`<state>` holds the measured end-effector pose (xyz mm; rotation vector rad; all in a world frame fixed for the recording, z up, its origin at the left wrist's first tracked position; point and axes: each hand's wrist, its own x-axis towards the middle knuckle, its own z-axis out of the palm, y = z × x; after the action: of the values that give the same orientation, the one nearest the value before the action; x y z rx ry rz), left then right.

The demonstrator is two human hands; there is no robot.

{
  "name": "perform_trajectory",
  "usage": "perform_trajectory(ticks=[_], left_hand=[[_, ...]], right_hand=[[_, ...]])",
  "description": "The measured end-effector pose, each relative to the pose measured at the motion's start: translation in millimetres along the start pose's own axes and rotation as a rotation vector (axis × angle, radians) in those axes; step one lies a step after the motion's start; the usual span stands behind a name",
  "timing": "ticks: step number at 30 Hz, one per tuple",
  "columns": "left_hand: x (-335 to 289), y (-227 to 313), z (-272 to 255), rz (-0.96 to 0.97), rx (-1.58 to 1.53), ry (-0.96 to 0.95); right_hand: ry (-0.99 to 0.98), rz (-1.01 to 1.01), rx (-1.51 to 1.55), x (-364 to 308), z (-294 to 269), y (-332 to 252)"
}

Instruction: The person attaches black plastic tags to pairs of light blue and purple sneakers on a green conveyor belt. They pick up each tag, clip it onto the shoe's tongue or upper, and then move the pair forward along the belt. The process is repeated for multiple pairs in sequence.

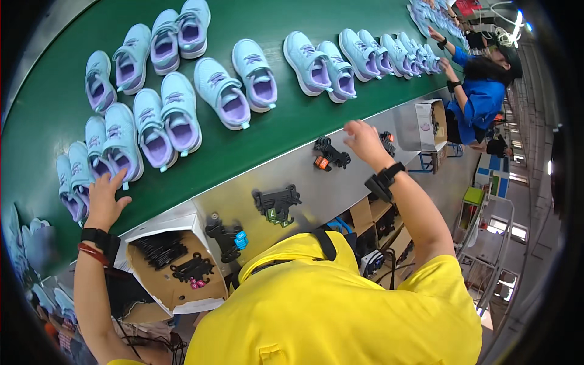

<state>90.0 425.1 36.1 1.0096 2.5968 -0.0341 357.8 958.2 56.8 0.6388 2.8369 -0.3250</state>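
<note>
Left hand (104,204), fingers spread, is perhaps touching pale-blue, lilac-lined strap shoes (120,139) lined up on a green tabletop (274,139); right hand (365,143), half-curled, apparently empty, is hovering near black plastic hooks (332,153), seemingly unused.

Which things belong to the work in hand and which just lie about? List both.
Seemingly in the job:
light-blue strap sneakers, left hand at them
black plastic hangers with coloured tags, right hand nearby

Seemingly lying about:
green container
black cable
</note>
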Motion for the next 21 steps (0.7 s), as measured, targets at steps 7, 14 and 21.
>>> perform_trajectory(ticks=[7, 14, 21], left_hand=[[27.4, 18.3, 39.5, -0.095, -0.015, 0.189], [68.0, 66.6, 35.0, -0.009, -0.173, 0.250], [46.5, 50.1, 0.4, 0.124, -0.303, 0.122]], right_hand=[[-0.184, -0.040, 0.063, -32.7, 37.8, 23.3], [-0.055, 0.045, 0.233, -29.8, 48.6, 32.0], [-0.208, 0.076, 0.806, 2.2, 30.6, -85.7]])
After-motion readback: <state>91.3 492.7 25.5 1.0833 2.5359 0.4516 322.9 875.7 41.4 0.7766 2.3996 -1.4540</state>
